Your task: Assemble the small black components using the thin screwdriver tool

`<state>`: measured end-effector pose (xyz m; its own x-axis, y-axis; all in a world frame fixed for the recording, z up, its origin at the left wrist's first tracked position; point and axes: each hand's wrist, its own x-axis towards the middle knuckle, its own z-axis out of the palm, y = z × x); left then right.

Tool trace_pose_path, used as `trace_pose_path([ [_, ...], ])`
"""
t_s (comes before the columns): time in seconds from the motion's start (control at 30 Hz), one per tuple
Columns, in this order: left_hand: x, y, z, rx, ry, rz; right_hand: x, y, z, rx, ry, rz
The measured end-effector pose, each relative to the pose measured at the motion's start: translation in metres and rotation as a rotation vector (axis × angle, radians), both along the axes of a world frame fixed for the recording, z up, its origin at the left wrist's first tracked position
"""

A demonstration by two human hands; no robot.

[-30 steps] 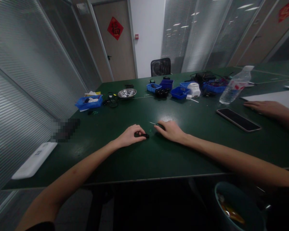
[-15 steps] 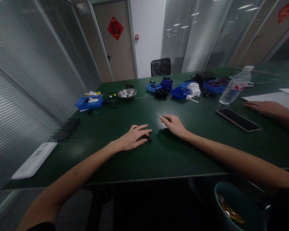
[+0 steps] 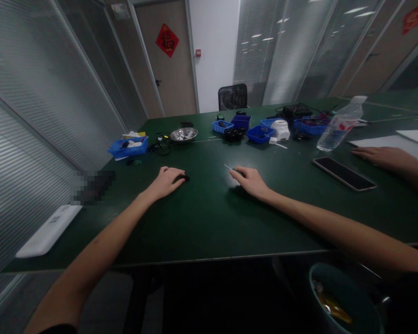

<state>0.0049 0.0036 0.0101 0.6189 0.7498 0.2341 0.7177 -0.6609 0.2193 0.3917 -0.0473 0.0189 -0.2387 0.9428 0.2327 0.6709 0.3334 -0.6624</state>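
My left hand (image 3: 166, 182) rests low over the green table (image 3: 209, 222), left of the middle, its fingers closed on a small black object (image 3: 186, 177). What kind of object this is cannot be made out, as the fingers cover part of it. To the right, my right hand (image 3: 251, 181) is wrapped round a screwdriver (image 3: 227, 167). Its thin metal shaft points left and away from me, while the dark handle is mostly hidden in the palm. A wide gap separates the two hands.
Beyond my hands stand a metal bowl (image 3: 184, 135), a blue tray (image 3: 128, 147), another blue bin (image 3: 260, 134) and tangled cables (image 3: 294, 111). At right are a water bottle (image 3: 341, 124), a phone (image 3: 344, 173) and another person's hand (image 3: 386, 157). A bin (image 3: 344, 301) sits below the table edge.
My left hand has moved left and away from me with the black object, and its spread fingers have drawn together. The right hand with the screwdriver has barely shifted.
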Motion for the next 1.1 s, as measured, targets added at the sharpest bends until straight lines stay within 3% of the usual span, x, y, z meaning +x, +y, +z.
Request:
trace_pose_path([
  [0.23,-0.097,0.045,-0.007,0.081,0.161,0.363,-0.001,-0.001,0.001,-0.017,0.005,0.004],
  [0.37,-0.144,0.055,-0.010,0.089,0.247,0.602,-0.001,0.000,-0.001,-0.012,0.012,0.000],
  [0.5,-0.175,0.058,-0.013,0.057,0.240,0.838,-0.001,-0.001,-0.002,-0.005,0.023,0.004],
  [0.63,-0.190,0.060,-0.017,0.011,0.149,0.959,-0.001,-0.002,0.000,-0.013,0.015,0.005],
  [0.83,-0.186,0.061,-0.021,0.058,0.040,0.990,-0.001,-0.004,0.004,-0.025,0.009,0.015],
  [1.0,-0.180,0.060,-0.021,0.052,0.105,1.050,-0.001,-0.005,0.004,-0.034,0.005,0.014],
  [1.1,-0.180,0.060,-0.021,0.023,0.160,1.022,-0.001,-0.004,0.003,-0.027,0.002,0.011],
])
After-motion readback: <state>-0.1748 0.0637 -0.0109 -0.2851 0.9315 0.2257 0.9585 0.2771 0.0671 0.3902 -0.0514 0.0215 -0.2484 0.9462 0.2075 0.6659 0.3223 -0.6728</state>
